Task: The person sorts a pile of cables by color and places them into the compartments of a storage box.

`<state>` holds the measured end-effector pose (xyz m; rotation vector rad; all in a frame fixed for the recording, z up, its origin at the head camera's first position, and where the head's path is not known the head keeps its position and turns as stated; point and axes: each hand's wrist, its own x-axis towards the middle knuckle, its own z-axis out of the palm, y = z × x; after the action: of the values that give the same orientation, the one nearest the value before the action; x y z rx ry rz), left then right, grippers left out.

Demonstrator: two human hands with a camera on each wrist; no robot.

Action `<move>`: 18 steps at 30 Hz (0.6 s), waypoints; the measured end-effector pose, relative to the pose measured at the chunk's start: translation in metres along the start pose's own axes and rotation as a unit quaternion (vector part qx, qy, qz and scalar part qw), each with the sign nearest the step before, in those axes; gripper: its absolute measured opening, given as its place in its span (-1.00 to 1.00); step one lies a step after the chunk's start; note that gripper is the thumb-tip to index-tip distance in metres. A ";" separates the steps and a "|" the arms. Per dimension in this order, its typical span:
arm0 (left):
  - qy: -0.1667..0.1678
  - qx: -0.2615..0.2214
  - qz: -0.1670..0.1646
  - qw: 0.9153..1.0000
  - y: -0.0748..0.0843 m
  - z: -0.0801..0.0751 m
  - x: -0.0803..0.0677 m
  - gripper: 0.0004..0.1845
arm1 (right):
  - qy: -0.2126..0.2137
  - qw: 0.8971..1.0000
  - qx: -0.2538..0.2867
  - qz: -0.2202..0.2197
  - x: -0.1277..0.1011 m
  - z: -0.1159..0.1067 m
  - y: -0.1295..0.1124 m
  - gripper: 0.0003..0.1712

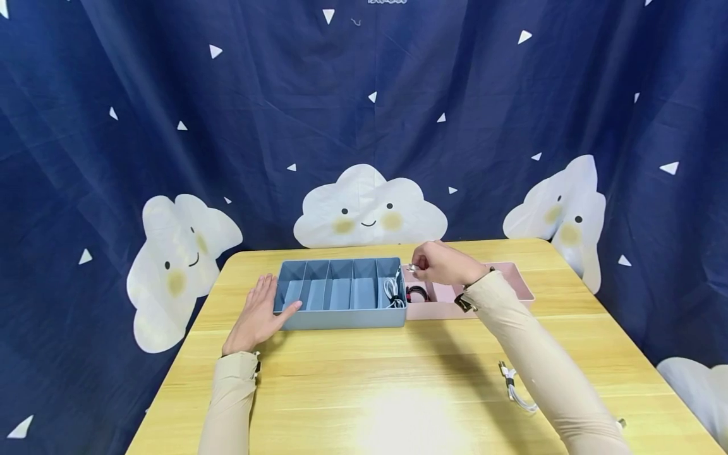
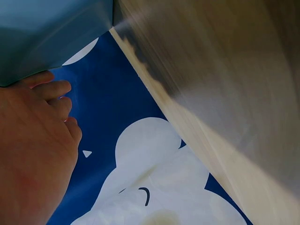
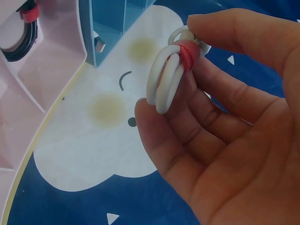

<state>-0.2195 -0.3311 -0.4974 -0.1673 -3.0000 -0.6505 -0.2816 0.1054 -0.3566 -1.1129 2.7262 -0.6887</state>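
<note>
Between thumb and fingers my right hand (image 1: 446, 262) pinches a small coiled white cable (image 3: 165, 77) bound with a red tie, held above the left end of the pink divided box (image 1: 438, 311). My left hand (image 1: 261, 314) rests against the left end of the blue divided box (image 1: 344, 319), fingers extended along its side and thumb over the front rim. A white cable bundle (image 1: 392, 294) lies in the blue box's rightmost compartment. In the pink box's leftmost compartment sits a black coiled cable (image 1: 418, 292), which shows a red tie in the right wrist view.
Another white cable with a black tie (image 1: 514, 388) lies on the wooden table (image 1: 318, 385) near my right forearm. A small connector end (image 1: 622, 423) shows beside the right sleeve. Behind the table hangs a blue curtain (image 1: 256, 126) with cloud faces.
</note>
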 end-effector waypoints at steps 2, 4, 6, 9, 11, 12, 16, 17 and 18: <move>-0.001 0.000 -0.001 1.000 0.000 0.000 0.000 0.19 | -0.002 1.000 0.003 0.000 0.002 0.000 -0.001 -0.74; -0.003 0.000 -0.002 1.000 0.000 -0.001 -0.001 0.19 | -0.002 1.000 0.002 -0.001 0.004 0.002 0.000 -0.72; -0.004 0.001 -0.003 1.000 0.000 -0.001 -0.001 0.19 | -0.003 1.000 0.002 0.001 0.006 0.003 0.001 -0.71; -0.002 0.001 -0.002 1.000 0.000 -0.001 -0.001 0.19 | -0.005 1.000 0.003 0.005 0.009 0.004 0.003 -0.70; 0.000 0.002 -0.003 1.000 0.000 -0.001 -0.001 0.19 | -0.010 1.000 0.007 0.009 0.010 0.005 0.002 -0.69; 0.001 0.002 -0.003 1.000 0.001 -0.001 -0.001 0.19 | -0.011 1.000 0.008 0.010 0.011 0.005 0.002 -0.68; 0.000 0.001 -0.004 1.000 0.002 -0.002 -0.002 0.20 | -0.013 1.000 0.007 0.009 0.014 0.005 0.000 -0.66; 0.000 0.002 -0.004 1.000 0.002 -0.002 -0.002 0.20 | -0.011 1.000 0.005 0.007 0.015 0.006 -0.001 -0.66; 0.000 0.003 -0.003 1.000 0.001 -0.002 -0.002 0.20 | -0.008 1.000 0.000 0.005 0.016 0.006 -0.001 -0.66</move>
<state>-0.2175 -0.3309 -0.4948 -0.1572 -3.0038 -0.6417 -0.2909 0.0911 -0.3602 -1.0990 2.7164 -0.6769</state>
